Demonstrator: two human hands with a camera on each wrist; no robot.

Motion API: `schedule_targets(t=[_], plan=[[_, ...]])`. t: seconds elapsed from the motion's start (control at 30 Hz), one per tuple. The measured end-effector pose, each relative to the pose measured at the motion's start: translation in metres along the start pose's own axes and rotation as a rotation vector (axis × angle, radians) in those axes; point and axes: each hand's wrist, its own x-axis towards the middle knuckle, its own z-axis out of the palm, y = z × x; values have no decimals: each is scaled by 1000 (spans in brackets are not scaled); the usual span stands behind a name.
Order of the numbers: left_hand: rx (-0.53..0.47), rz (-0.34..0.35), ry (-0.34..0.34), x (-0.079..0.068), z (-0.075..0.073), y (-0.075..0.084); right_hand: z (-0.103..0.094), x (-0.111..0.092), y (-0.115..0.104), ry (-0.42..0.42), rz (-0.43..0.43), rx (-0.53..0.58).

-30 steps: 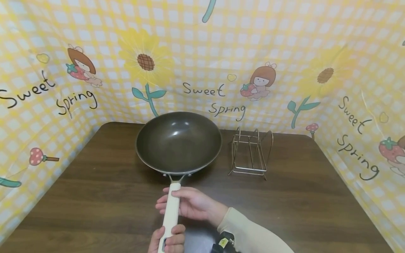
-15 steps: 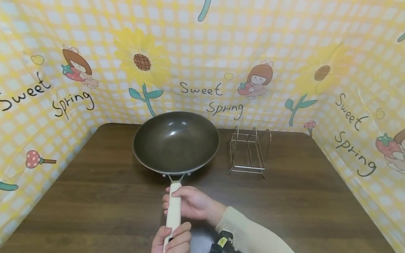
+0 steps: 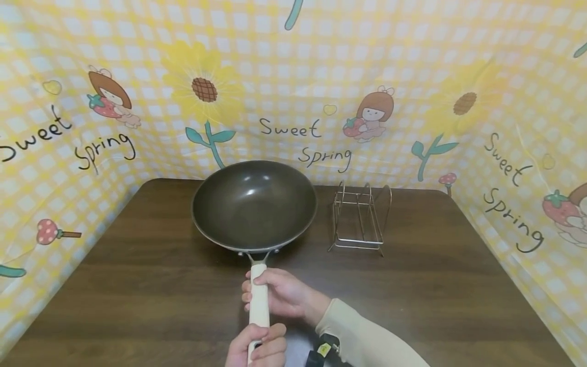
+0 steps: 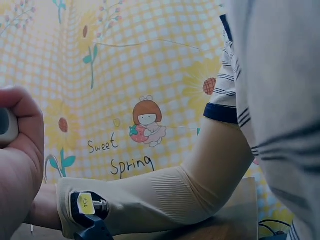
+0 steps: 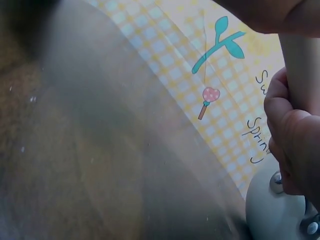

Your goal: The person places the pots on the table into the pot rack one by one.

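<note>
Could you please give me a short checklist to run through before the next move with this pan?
1. Right hand grips the long cream handle near the pan: ok.
2. Left hand grips the handle's lower end: ok.
3. Dark round frying pan has its open side up: ok.
4. Pan and shiny metal wire rack stand apart: ok, the rack is to its right.
5. Pan's base is off the brown wood-grain table: cannot tell, the underside's contact is hidden.
</note>
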Motion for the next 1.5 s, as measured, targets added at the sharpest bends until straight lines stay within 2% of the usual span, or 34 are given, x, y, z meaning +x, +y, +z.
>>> schedule_targets(t=[0.17, 0.3, 0.5, 0.67, 0.73, 0.93, 1.07, 1.2, 1.37, 1.5], plan=[[89, -26, 60, 2, 0, -4, -4, -4, -2, -28, -37, -12], [192, -18, 98, 2, 0, -10, -3, -8, -9, -132, -86, -49], [294, 29, 107, 8, 1, -19, 6, -14, -25, -266, -168, -100], [416, 65, 217, 11, 10, -22, 13, -22, -38, -316, -196, -123], [447, 66, 260, 13, 13, -22, 15, -24, -42, -319, -203, -131], [569, 71, 279, 24, 12, -16, 17, -30, -52, -286, -245, -151], [650, 61, 326, 28, 10, -14, 16, -32, -56, -238, -262, -157], [733, 58, 404, 31, 9, -13, 17, -34, -59, -191, -285, -168], [881, 17, 548, 39, 14, -9, 21, -39, -68, -153, -331, -180], [967, -13, 598, 47, 19, -7, 26, -46, -74, -145, -363, -186]])
